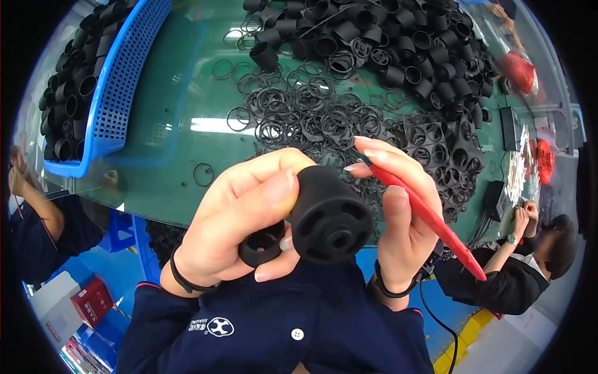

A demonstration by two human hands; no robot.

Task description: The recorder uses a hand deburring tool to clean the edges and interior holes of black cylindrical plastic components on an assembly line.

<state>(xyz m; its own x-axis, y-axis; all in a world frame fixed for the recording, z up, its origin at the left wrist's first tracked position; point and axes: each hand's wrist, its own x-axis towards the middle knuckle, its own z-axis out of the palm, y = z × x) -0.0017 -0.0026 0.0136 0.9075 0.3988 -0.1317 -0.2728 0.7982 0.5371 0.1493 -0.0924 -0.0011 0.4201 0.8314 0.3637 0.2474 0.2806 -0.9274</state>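
My left hand (233,215) is closed around a black cylindrical plastic part (329,215). Its end, with curved slots and a raised centre hub, faces me. A second black cup-shaped part (260,247) is tucked under the fingers of the same hand. My right hand (405,215) grips a slim red-handled tool (439,227), slanting down to the right. The tool's dark tip lies near the fingertips, close beside the cylinder; what kind of tool it is cannot be made out. A gap shows between tip and cylinder.
On the green table (193,93) lie thin black rings (311,115) and a large heap of black cylinders (398,47). A blue basket (118,93) of similar parts stands left. Co-workers (523,268) sit at both sides. Red items (544,162) and black boxes (511,128) lie right.
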